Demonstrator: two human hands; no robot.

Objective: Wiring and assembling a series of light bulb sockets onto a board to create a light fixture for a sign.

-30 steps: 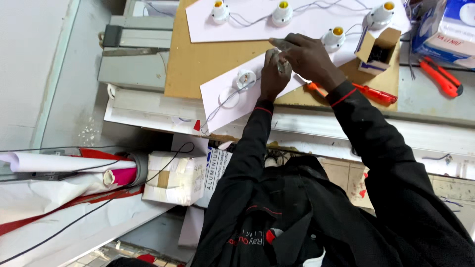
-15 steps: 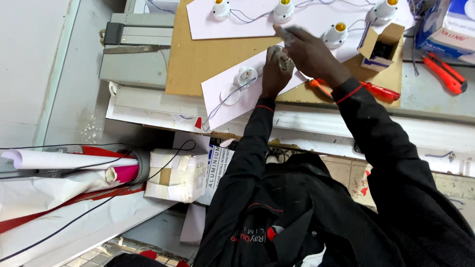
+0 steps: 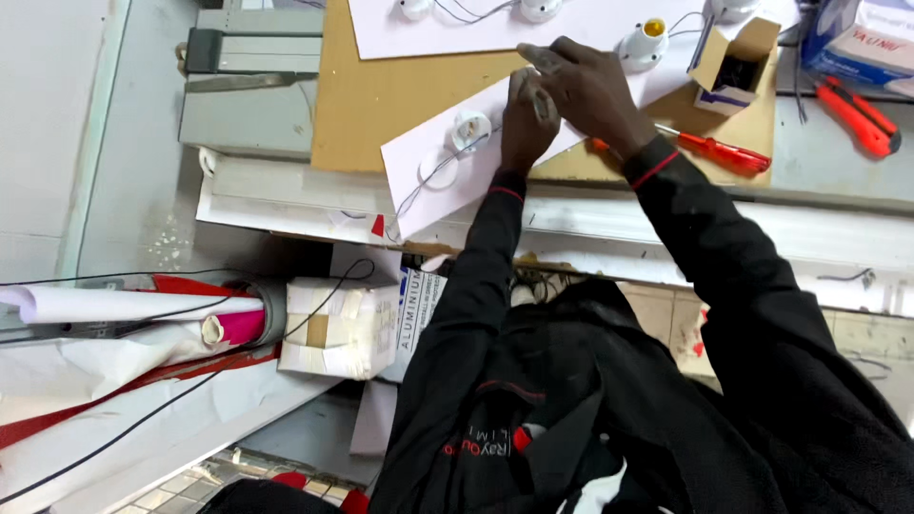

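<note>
My left hand [image 3: 522,128] and my right hand [image 3: 592,88] meet over a white sheet [image 3: 419,157] lying on a brown board [image 3: 381,95]. Together their fingers pinch a small pale part [image 3: 539,97], which they mostly hide. Just left of my left hand a white lamp holder [image 3: 468,128] sits on the sheet, with a thin wire [image 3: 419,190] trailing from it. A round white disc [image 3: 440,173] lies below the holder.
A red-handled screwdriver [image 3: 716,150] lies right of my hands. Beyond it are an open small cardboard box [image 3: 733,55], a lamp holder with a yellow centre [image 3: 644,43], a red hand tool [image 3: 862,119] and a blue box [image 3: 857,38]. A taped white box [image 3: 338,328] and paper rolls [image 3: 114,305] sit low left.
The view has tilted, so the bench sits higher in the picture. My hands stay together on the small part, with only slight finger movement.
</note>
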